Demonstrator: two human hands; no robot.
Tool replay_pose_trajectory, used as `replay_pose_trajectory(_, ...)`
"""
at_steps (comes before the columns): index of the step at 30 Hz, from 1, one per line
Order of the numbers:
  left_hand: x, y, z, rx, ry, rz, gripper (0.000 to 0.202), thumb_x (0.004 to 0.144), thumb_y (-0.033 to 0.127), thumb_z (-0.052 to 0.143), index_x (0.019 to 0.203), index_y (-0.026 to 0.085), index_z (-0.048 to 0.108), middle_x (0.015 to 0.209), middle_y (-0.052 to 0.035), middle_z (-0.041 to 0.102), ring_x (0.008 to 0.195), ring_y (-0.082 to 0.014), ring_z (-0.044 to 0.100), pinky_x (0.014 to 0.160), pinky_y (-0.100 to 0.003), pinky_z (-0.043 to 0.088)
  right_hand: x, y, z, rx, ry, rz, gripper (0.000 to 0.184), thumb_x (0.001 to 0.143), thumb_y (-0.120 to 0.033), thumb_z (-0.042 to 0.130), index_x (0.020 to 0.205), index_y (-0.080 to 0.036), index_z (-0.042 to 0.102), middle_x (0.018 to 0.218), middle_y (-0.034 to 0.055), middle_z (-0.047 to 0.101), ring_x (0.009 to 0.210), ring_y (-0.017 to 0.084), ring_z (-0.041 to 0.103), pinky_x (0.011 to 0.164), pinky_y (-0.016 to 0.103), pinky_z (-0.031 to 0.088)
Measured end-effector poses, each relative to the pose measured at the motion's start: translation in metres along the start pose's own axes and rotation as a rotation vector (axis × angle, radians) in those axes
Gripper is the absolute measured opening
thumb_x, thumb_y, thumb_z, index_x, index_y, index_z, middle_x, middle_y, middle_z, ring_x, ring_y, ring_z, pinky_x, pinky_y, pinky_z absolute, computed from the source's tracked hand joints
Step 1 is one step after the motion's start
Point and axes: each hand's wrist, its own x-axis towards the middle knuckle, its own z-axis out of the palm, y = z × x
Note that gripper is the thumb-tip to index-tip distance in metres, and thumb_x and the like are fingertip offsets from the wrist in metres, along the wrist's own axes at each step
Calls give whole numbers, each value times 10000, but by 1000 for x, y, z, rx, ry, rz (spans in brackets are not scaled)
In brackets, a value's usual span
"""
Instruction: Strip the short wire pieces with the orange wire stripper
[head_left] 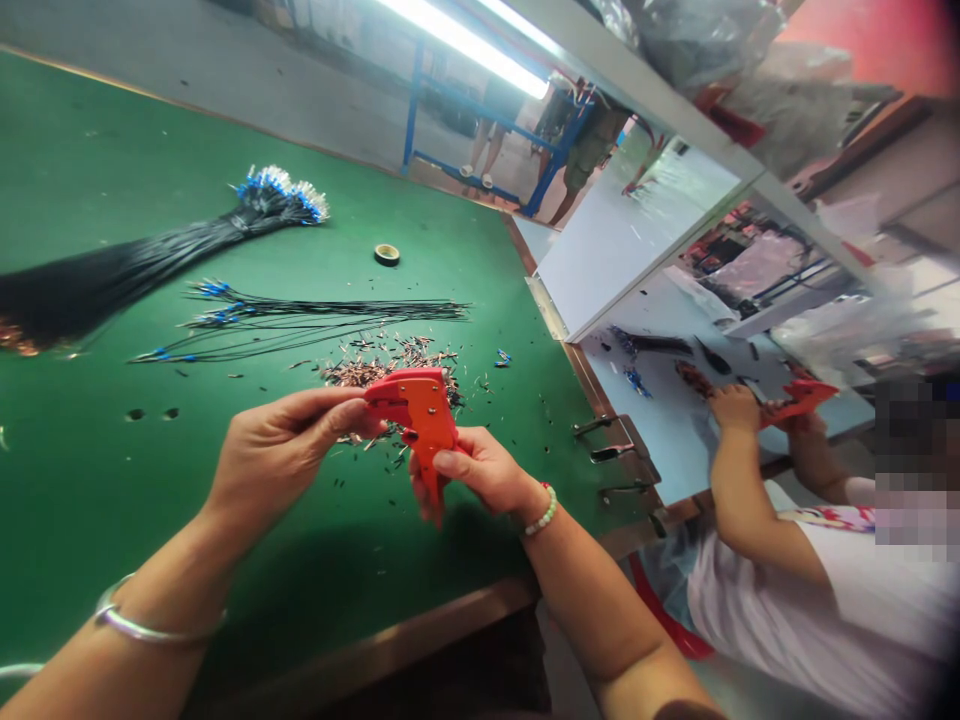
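Observation:
My right hand [480,472] is wrapped round the handles of an orange-red crimping tool [420,410], held upright over the green table [90,470]. Pinched fingers of my left hand [289,445] press against the tool's jaw at its upper left; whatever small piece sits between them is too small to name. Just behind the tool lies a pile of small metal terminals [390,365]. Loose black wires with blue ends [300,318] lie spread beyond the pile.
A thick bundle of black wires with blue-tipped ends [150,250] lies at the far left. A tape roll [387,254] sits further back. At the right, a co-worker's hands [739,410] hold another red tool over a pale bench. Metal latches [611,440] line the table's right edge.

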Motion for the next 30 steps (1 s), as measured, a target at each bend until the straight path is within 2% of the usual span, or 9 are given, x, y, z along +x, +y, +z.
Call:
replay_pose_trajectory(3, 0, -1, -1, 27, 0, 11, 210, 759, 403, 784, 880, 231, 776, 689, 4, 770, 637, -191, 739, 698, -337, 653, 0, 0, 1, -7, 12, -5, 486, 852, -578, 741, 955, -112, 647, 741, 40, 675, 561, 133, 642, 504, 248, 540)
replay_pose_trajectory(6, 2, -7, -2, 100, 34, 29, 265, 766, 439, 777, 935, 234, 773, 776, -21, 785, 669, -186, 737, 709, -330, 641, 0, 1, 3, 5, 4, -26, 475, 849, -565, 751, 953, -115, 637, 729, 30, 669, 541, 124, 632, 488, 238, 533)
replay_pose_trajectory(9, 4, -10, -4, 128, 98, 49, 343, 737, 487, 805, 972, 246, 733, 774, -16, 763, 632, -174, 707, 625, -303, 603, 1, 1, 3, 32, -13, -49, 461, 861, -556, 743, 957, -121, 623, 741, 31, 671, 558, 139, 658, 478, 236, 527)
replay_pose_trajectory(14, 5, -5, -6, 131, -45, 128, 311, 889, 525, 615, 791, 236, 677, 624, -6, 653, 575, -158, 613, 600, -307, 547, 2, 1, 2, 15, -11, -44, 488, 849, -579, 744, 958, -119, 624, 746, 36, 672, 565, 138, 654, 488, 243, 531)
replay_pose_trajectory(17, 4, -2, -5, 186, -80, 155, 306, 874, 494, 610, 721, 233, 659, 614, -7, 630, 575, -159, 579, 581, -298, 514, 3, 2, 2, 3, -5, -30, 503, 839, -585, 750, 962, -112, 634, 745, 41, 671, 570, 135, 642, 502, 249, 536)
replay_pose_trajectory(30, 7, -2, -9, 225, -131, 157, 323, 842, 523, 596, 672, 253, 649, 568, 3, 602, 556, -169, 550, 562, -286, 485, 3, 3, -1, -18, -56, -22, 470, 862, -568, 734, 950, -117, 634, 763, 42, 674, 591, 134, 643, 538, 259, 552)
